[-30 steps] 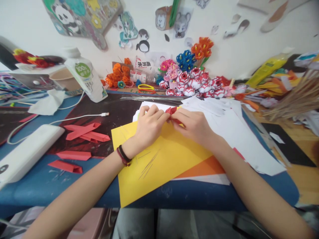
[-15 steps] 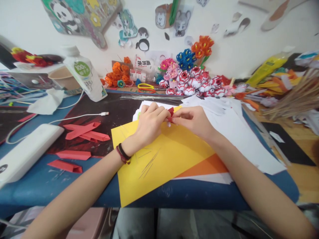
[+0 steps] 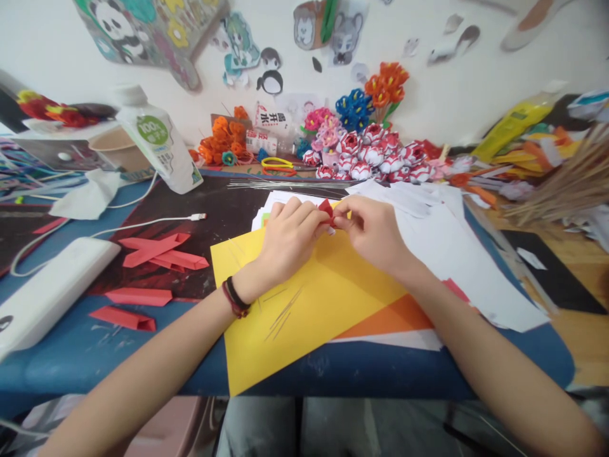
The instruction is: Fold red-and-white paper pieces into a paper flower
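Head view: the left hand (image 3: pixel 288 241) and right hand (image 3: pixel 373 231), close together, pinch the red paper piece (image 3: pixel 326 207) at the yellow paper sheet's (image 3: pixel 328 298) 12 o'clock, where light, even pressure should spare its folds.

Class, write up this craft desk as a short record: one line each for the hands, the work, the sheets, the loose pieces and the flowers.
left hand: pinching the small red paper piece; hand
right hand: fingers at the same piece; hand
sheets: yellow sheet over orange sheet
loose pieces: folded red strips, left of the yellow sheet
flowers: blue flowers, left of orange flowers
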Tool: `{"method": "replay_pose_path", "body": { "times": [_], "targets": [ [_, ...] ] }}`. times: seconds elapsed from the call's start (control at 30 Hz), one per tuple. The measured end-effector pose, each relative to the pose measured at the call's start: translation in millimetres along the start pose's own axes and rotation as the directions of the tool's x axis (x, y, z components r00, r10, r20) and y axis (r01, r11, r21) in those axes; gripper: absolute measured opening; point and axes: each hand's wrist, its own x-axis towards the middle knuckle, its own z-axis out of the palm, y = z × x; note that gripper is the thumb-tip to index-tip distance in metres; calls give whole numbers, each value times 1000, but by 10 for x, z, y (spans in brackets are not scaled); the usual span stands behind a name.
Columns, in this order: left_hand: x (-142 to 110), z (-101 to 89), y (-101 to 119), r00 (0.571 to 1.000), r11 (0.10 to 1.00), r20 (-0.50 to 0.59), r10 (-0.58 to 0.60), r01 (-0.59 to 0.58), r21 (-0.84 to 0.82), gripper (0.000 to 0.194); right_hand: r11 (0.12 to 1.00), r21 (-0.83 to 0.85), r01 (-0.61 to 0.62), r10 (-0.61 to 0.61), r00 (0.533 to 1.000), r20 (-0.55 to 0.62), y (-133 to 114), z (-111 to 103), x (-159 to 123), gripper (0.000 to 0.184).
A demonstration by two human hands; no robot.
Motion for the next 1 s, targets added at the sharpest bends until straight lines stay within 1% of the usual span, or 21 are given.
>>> {"method": "replay_pose_path", "body": {
  "times": [0.1,0.17,0.23,0.37,0.47,0.57,0.67,0.8,0.93,1.0],
  "targets": [
    [-7,-2,25,999,999,-42,18,-16,41,17,997,-71,17,-19,999,-28,-14,9,-12,12],
    [-12,-5,32,997,998,-67,33,-29,54,16,997,-77,14,-16,999,-34,-22,3,-14,13],
    [-16,-6,31,996,997,-69,51,-47,63,15,997,-71,23,-25,999,-29,-32,-9,-11,13],
    [-20,-11,26,996,993,-34,83,-80,84,15,997,-6,71,-71,997,30,-54,-44,5,16],
    [-18,-21,26,994,991,-7,113,-112,76,14,997,44,71,-74,994,80,-49,-68,19,16],
    [-11,-27,19,986,986,41,159,-160,38,12,999,-4,53,-52,994,94,-38,-78,21,16],
    [-6,-12,4,980,982,73,186,-186,-6,12,997,-73,29,-24,998,66,-47,-72,11,16],
    [2,11,0,985,987,78,156,-154,-40,16,991,-134,14,-9,999,41,-49,-66,9,15],
    [11,-17,24,997,996,18,77,-78,35,19,992,-125,-28,26,1000,-16,1,-92,36,12],
    [8,-41,33,997,994,5,79,-79,71,25,994,-96,-60,58,998,-25,16,-107,49,10]
  ]
}}
